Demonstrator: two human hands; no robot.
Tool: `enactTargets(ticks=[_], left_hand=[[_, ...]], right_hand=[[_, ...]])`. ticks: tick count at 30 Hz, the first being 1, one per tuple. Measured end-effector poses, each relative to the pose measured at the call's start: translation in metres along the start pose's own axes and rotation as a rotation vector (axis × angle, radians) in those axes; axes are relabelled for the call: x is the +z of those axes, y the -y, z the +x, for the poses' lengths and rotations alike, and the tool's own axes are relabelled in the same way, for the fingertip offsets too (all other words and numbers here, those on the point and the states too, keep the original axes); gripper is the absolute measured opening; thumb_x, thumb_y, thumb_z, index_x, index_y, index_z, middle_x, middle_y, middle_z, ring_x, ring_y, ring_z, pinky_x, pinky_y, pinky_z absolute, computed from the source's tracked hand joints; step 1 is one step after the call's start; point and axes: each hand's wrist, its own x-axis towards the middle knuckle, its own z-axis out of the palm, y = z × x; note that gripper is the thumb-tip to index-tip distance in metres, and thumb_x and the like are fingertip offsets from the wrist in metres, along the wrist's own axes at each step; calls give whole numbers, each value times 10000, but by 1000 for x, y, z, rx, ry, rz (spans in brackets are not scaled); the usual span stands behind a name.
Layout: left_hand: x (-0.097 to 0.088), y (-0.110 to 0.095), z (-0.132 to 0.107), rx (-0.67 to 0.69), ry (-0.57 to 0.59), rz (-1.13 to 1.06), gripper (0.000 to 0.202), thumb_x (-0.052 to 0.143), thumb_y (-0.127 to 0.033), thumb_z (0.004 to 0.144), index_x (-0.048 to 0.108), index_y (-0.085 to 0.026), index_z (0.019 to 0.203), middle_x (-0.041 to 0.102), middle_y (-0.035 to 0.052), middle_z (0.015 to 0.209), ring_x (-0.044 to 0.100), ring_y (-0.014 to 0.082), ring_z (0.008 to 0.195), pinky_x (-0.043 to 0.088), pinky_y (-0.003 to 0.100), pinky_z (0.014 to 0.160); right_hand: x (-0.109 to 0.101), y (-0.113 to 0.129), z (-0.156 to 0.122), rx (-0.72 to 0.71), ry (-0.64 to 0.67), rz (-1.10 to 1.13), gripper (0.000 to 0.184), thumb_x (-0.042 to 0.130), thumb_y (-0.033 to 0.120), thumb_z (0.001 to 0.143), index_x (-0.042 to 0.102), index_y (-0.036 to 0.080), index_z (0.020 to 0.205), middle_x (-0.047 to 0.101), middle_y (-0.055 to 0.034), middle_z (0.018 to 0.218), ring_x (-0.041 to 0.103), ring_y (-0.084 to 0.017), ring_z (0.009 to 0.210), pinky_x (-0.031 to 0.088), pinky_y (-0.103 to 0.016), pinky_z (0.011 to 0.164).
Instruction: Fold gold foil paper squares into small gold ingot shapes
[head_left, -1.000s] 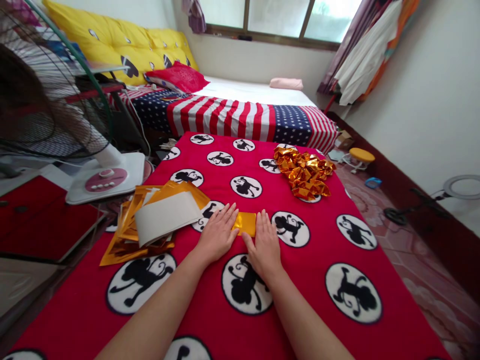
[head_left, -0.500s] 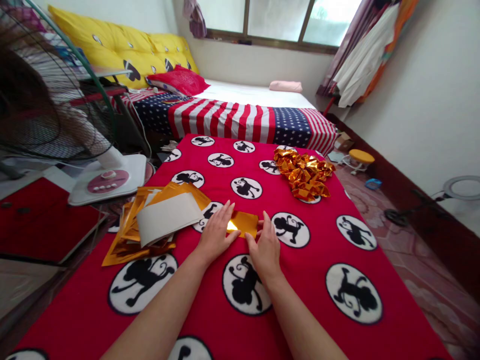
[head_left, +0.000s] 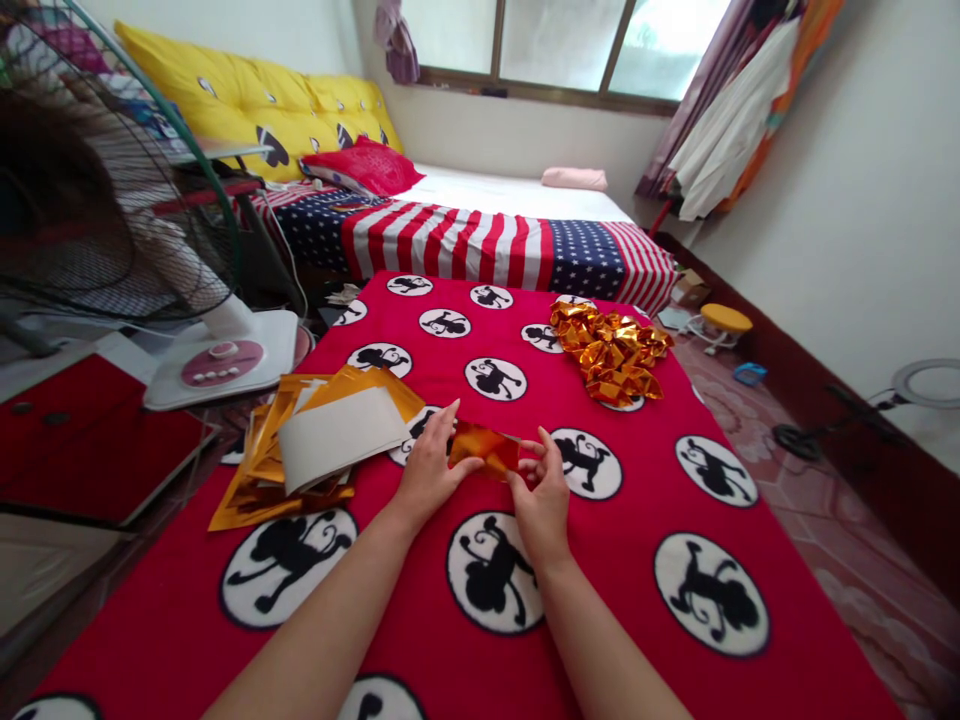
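A small folded sheet of gold foil paper is lifted slightly off the red blanket with black monkey prints. My left hand pinches its left edge between thumb and fingers. My right hand grips its right edge, fingers curled. Both hands meet over the middle of the blanket. To the left lies a stack of gold foil sheets with a white-backed sheet on top. A pile of folded gold foil pieces sits at the far right of the blanket.
A standing fan and its white base are at the left beside a red board. Beyond the blanket is a bed with a stars-and-stripes cover and yellow cushions. Tiled floor lies to the right.
My hands were pressing the gold sheet flat on the blanket; now they have closed on its edges and raised it a little. The camera shifted slightly.
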Motion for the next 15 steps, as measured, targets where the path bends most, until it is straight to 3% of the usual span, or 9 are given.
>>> enactTargets(ticks=[5,10,15], left_hand=[[-2,1,3,-91,-49,-182,704,657,-200,777,399,-235,1431,630,62,1116,582,132,757,500,323,858],[-2,1,3,-155,-41,-309,693,647,-182,762,429,-224,1419,601,-18,837,582,121,733,478,263,783],[-1,3,4,-219,-88,-487,703,671,-202,750,438,-206,1413,588,-23,806,569,108,707,475,230,723]], right_hand=[[-1,1,3,32,-15,88,588,608,194,773,454,208,1340,616,-78,1100,613,-149,809,538,-313,768],[-1,1,4,50,-38,108,542,624,225,792,475,195,1312,623,-83,1099,625,-155,843,530,-306,774],[-2,2,4,51,-8,129,542,631,259,819,454,192,1326,625,-94,1122,637,-181,928,527,-329,823]])
